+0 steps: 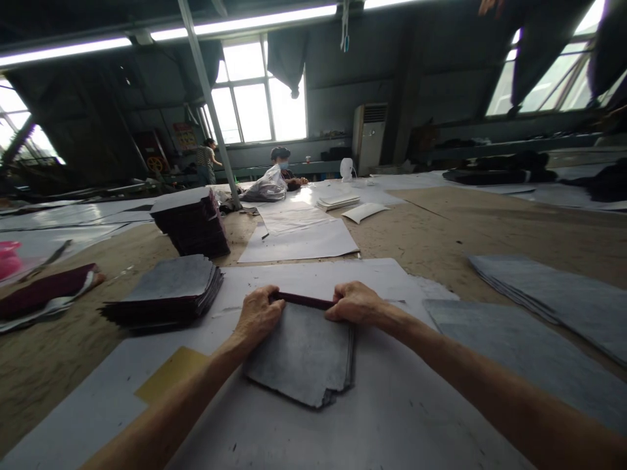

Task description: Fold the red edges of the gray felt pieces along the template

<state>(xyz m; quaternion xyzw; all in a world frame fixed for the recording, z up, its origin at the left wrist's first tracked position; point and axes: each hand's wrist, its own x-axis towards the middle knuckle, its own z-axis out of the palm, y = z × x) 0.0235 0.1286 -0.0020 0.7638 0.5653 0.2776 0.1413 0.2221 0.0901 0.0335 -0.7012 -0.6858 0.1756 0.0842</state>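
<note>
A small stack of grey-faced fabric pieces (304, 356) lies before me on white paper, its near right corner notched and ragged. Along its far edge a dark maroon strip of the fabric shows, raised or folded over. My left hand (259, 313) is closed on the left end of that far edge. At the right end my right hand (355, 303) pinches the same edge, fingers curled. Left of my hands sits a thicker pile of similar grey and dark fabric pieces (171, 281). The undersides of the pieces between my fingers are hidden.
A tall fabric stack (191, 222) stands farther back left. Yellow card (171, 372) lies by my left forearm. Large grey sheets (529, 352) are on the right, and white paper sheets (304, 241) lie ahead. Beyond the table a person (281, 163) sits near a metal pole (208, 98).
</note>
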